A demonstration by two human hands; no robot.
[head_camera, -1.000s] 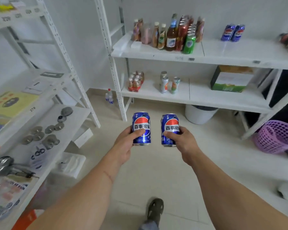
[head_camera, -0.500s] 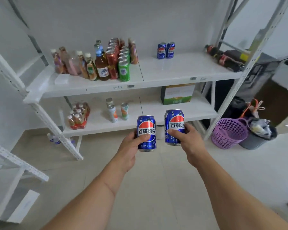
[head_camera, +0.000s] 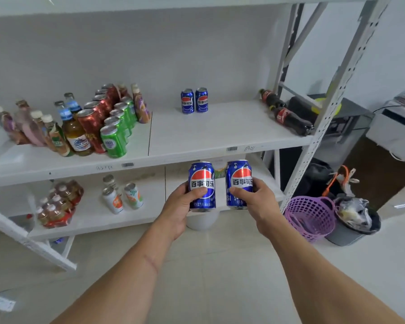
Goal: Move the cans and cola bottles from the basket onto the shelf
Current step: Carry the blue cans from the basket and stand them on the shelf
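From the head view, the person holds two blue cola cans, one in each hand, upright and side by side, in front of the edge of the white shelf (head_camera: 220,134). The left hand (head_camera: 181,208) has its fingers curled round the left can (head_camera: 202,185), with the thumb across the label. The right hand (head_camera: 257,202) grips the right can (head_camera: 239,183) in the same way. Both cans are smooth shiny metal cylinders with a red, white and blue round logo and white characters. They nearly touch each other.

On the shelf board above them, at the back, two more blue cans (head_camera: 194,100) stand upright and close together. At the right end of the same board, two dark cola bottles (head_camera: 283,114) with red labels lie on their sides. To the left stands a crowd of red cans, green cans (head_camera: 114,141) and glass and plastic bottles.

The lower board carries a wrapped pack of small bottles (head_camera: 56,204) and a few white cans (head_camera: 122,195).

On the tiled floor, right of the perforated metal post, stands a purple plastic basket (head_camera: 310,217) with a mesh wall; I cannot tell what is inside. Just beside it is a grey bin (head_camera: 351,232) with a crumpled bag.
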